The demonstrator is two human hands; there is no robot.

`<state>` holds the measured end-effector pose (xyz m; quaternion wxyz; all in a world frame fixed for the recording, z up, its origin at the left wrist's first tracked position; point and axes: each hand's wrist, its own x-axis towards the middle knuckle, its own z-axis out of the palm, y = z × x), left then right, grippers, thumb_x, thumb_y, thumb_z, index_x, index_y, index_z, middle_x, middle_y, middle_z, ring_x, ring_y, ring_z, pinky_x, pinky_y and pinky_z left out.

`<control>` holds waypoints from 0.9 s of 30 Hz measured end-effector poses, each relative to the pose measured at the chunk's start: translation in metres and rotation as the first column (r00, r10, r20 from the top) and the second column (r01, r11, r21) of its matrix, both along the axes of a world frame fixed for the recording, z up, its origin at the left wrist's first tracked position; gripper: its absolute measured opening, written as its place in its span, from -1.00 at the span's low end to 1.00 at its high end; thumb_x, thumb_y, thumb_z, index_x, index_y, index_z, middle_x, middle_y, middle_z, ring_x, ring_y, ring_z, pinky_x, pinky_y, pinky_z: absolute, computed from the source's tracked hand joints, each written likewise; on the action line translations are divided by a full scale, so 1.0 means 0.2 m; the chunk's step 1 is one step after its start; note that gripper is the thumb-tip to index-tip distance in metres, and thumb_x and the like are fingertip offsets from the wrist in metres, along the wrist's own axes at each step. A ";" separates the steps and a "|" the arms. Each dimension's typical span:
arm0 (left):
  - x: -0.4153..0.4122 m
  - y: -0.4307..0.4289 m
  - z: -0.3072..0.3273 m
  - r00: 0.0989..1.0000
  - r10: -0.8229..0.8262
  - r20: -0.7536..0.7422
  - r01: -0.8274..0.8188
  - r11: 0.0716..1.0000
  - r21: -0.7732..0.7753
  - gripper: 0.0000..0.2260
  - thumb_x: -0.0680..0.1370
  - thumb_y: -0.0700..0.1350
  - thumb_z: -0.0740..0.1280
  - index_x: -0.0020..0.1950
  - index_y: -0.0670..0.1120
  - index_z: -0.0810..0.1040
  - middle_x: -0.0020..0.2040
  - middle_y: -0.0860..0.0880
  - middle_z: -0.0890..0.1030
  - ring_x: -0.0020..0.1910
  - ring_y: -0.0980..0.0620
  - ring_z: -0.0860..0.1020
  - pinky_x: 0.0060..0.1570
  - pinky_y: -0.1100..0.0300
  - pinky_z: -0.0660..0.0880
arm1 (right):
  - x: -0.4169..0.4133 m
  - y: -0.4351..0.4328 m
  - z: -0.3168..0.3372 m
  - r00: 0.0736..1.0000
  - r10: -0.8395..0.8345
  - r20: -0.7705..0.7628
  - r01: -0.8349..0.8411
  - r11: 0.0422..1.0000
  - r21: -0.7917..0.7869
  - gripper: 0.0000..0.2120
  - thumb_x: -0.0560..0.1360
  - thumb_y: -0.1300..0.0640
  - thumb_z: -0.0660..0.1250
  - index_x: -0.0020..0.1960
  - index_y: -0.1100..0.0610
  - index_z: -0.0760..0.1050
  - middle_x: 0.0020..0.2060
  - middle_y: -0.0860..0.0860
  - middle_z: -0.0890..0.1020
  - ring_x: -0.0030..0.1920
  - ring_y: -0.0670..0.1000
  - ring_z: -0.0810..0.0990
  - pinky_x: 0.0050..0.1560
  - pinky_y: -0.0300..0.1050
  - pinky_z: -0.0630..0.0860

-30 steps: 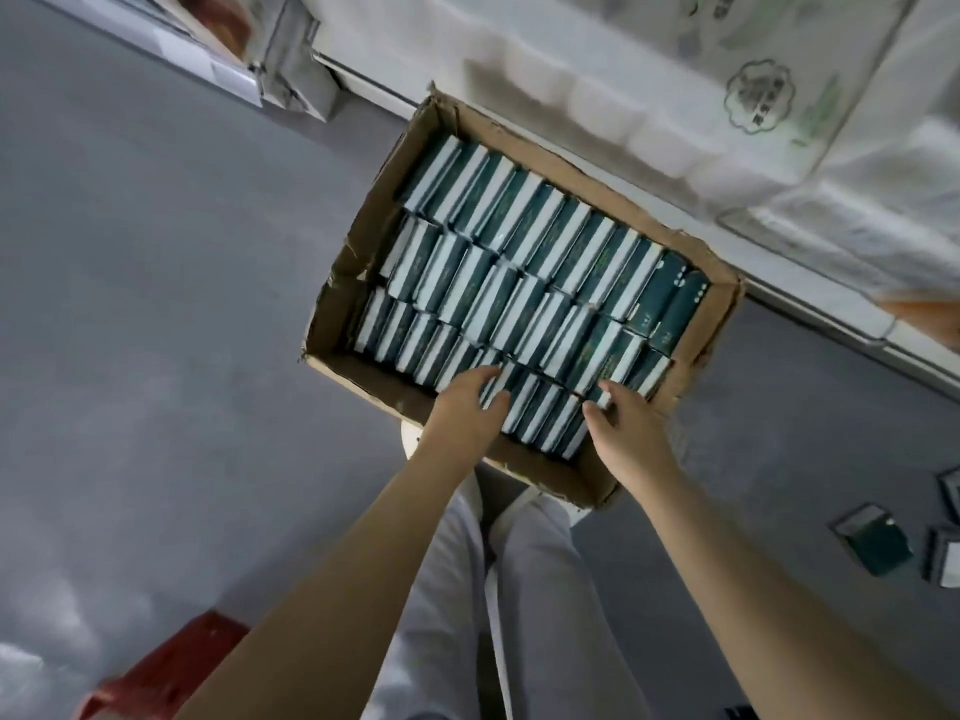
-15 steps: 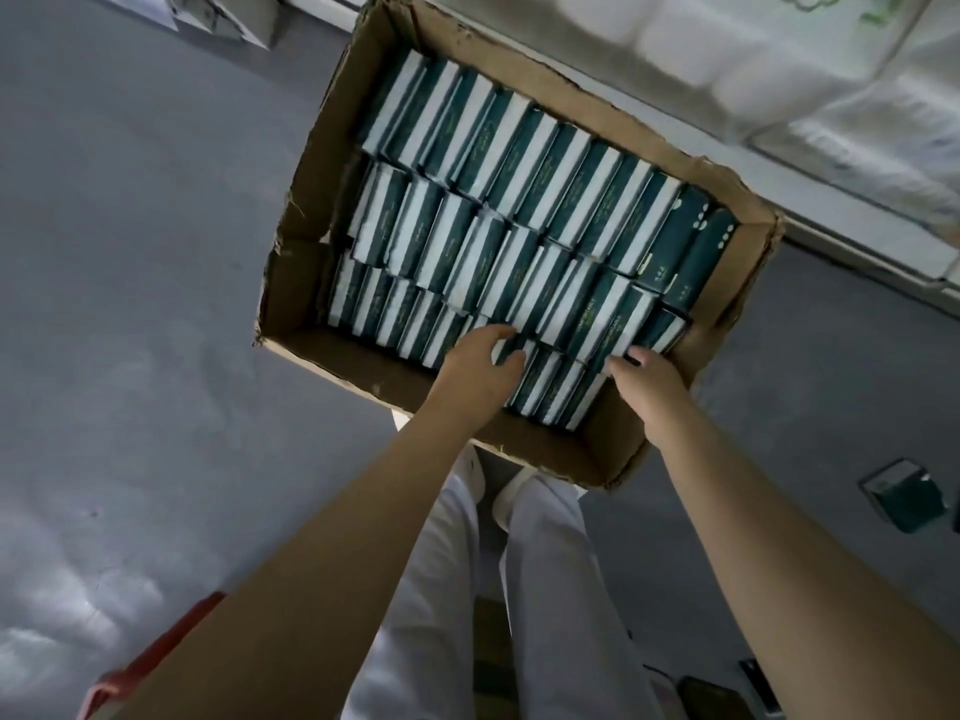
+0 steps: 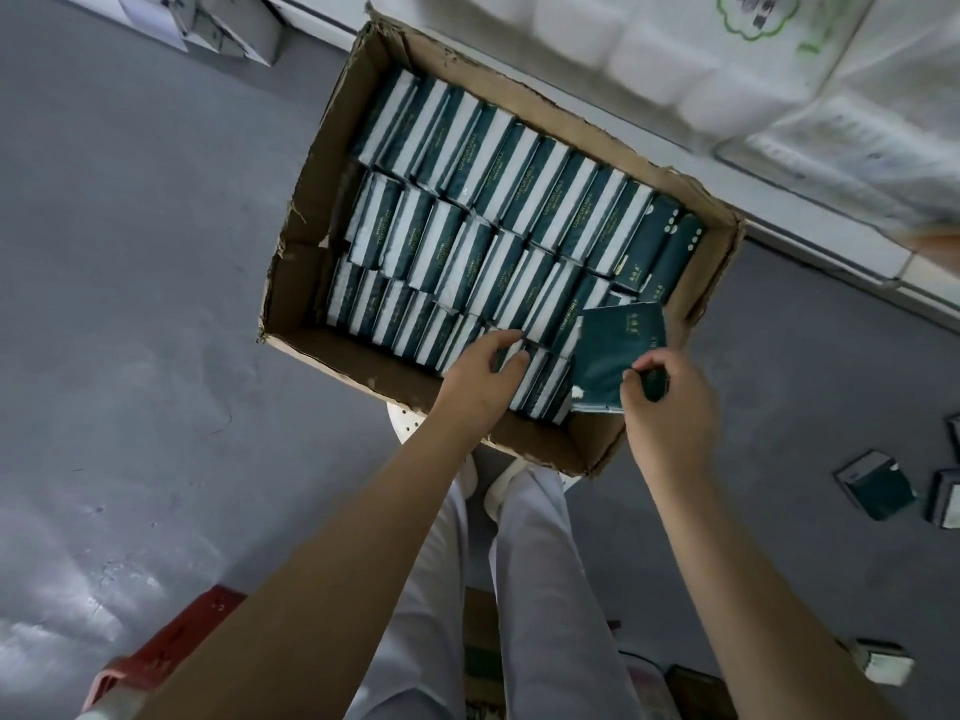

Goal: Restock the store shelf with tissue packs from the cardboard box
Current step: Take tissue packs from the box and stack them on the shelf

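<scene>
The cardboard box (image 3: 374, 366) sits on the grey floor at 12 o'clock, just below the store shelf (image 3: 852, 257), probably so each lift is short. The tissue packs (image 3: 498, 226) fill it in three rows running from 10 to 4 o'clock. They stand on edge, long axes pointing from 7 to 1 o'clock (packed tight, so one has to be pried out before it comes free).

The right hand (image 3: 670, 407) pinches the lifted pack (image 3: 608, 356) by its near corner, above the box's 4 o'clock end. Its broad green face is turned up and its long axis runs nearly 6 to 12.

The left hand (image 3: 478, 381) curls finger and thumb onto a near-row pack (image 3: 535, 379), likely steadying it or taking it next.
</scene>
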<state>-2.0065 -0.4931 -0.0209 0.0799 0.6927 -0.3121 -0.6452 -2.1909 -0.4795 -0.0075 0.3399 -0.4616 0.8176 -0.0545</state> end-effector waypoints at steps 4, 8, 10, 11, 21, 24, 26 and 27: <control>-0.02 -0.06 0.07 0.960 0.247 -0.128 -0.244 0.969 0.043 -0.67 0.63 -0.06 0.26 0.40 -0.04 0.42 0.22 0.02 0.55 0.23 0.06 0.50 0.21 0.22 0.42 | 0.05 -0.05 0.10 0.927 -0.041 0.373 0.010 0.996 0.086 -0.81 0.55 0.27 0.31 0.06 0.10 0.32 -0.23 -0.04 0.46 -0.32 -0.20 0.45 -0.29 -0.34 0.38; 0.01 -0.07 0.07 0.877 0.416 -0.242 -0.399 0.909 0.118 -0.55 0.61 -0.09 0.29 0.48 0.01 0.27 0.15 0.01 0.54 0.06 0.14 0.55 -0.09 0.32 0.52 | 0.10 -0.11 0.12 0.796 -0.128 0.591 0.014 0.981 0.194 -0.65 0.56 0.31 0.31 0.20 0.03 0.25 -0.06 0.01 0.64 -0.10 -0.09 0.65 -0.11 -0.13 0.61; 0.05 -0.06 0.06 0.859 0.449 -0.247 -0.429 0.894 0.132 -0.56 0.60 -0.10 0.32 0.46 0.03 0.29 0.14 -0.02 0.54 0.07 0.05 0.58 -0.10 0.25 0.54 | 0.12 -0.13 0.11 0.775 -0.147 0.614 0.039 0.982 0.185 -0.65 0.56 0.29 0.32 0.23 0.01 0.30 -0.02 -0.01 0.65 -0.08 -0.13 0.65 -0.10 -0.20 0.62; 0.07 -0.05 0.05 0.851 0.466 -0.240 -0.446 0.885 0.137 -0.60 0.60 -0.10 0.32 0.42 0.00 0.34 0.16 -0.07 0.55 0.11 -0.02 0.59 -0.08 0.22 0.55 | 0.12 -0.14 0.09 0.774 -0.169 0.609 0.077 0.982 0.174 -0.68 0.56 0.26 0.32 0.24 0.02 0.34 0.00 -0.03 0.63 -0.07 -0.18 0.63 -0.11 -0.28 0.59; 0.15 0.10 -0.06 0.650 0.746 -0.146 -0.715 0.665 0.217 -0.63 0.57 -0.13 0.35 0.35 -0.12 0.37 0.16 -0.15 0.60 0.00 -0.03 0.64 -0.10 0.17 0.58 | -0.02 0.00 -0.31 0.975 0.115 0.190 -0.196 0.849 0.491 -0.62 0.65 0.06 0.13 0.46 -0.09 0.30 0.54 0.12 0.11 0.43 0.14 0.32 0.25 0.06 0.44; 0.15 0.13 -0.09 0.622 0.769 -0.147 -0.734 0.638 0.233 -0.64 0.57 -0.14 0.36 0.33 -0.14 0.36 0.14 -0.15 0.60 0.01 -0.05 0.63 -0.05 0.13 0.58 | -0.04 0.00 -0.36 0.968 0.105 0.228 -0.211 0.833 0.511 -0.58 0.64 0.03 0.12 0.48 -0.14 0.26 0.47 0.14 0.28 0.18 0.12 0.50 0.03 0.02 0.52; 0.14 0.15 -0.10 0.628 0.765 -0.139 -0.730 0.642 0.235 -0.62 0.57 -0.14 0.36 0.35 -0.16 0.35 0.14 -0.16 0.60 0.03 -0.06 0.63 -0.06 0.15 0.59 | -0.03 -0.01 -0.38 0.962 0.106 0.252 -0.230 0.810 0.539 -0.55 0.65 0.04 0.10 0.53 -0.10 0.20 0.49 0.12 0.27 0.26 0.11 0.48 0.13 -0.03 0.49; 0.14 0.16 -0.11 0.632 0.763 -0.137 -0.727 0.645 0.237 -0.61 0.57 -0.13 0.36 0.36 -0.17 0.35 0.15 -0.16 0.60 0.05 -0.07 0.63 -0.07 0.16 0.60 | -0.03 -0.02 -0.39 0.959 0.114 0.260 -0.243 0.800 0.548 -0.54 0.66 0.05 0.10 0.55 -0.08 0.17 0.51 0.11 0.24 0.27 0.11 0.49 0.13 -0.08 0.49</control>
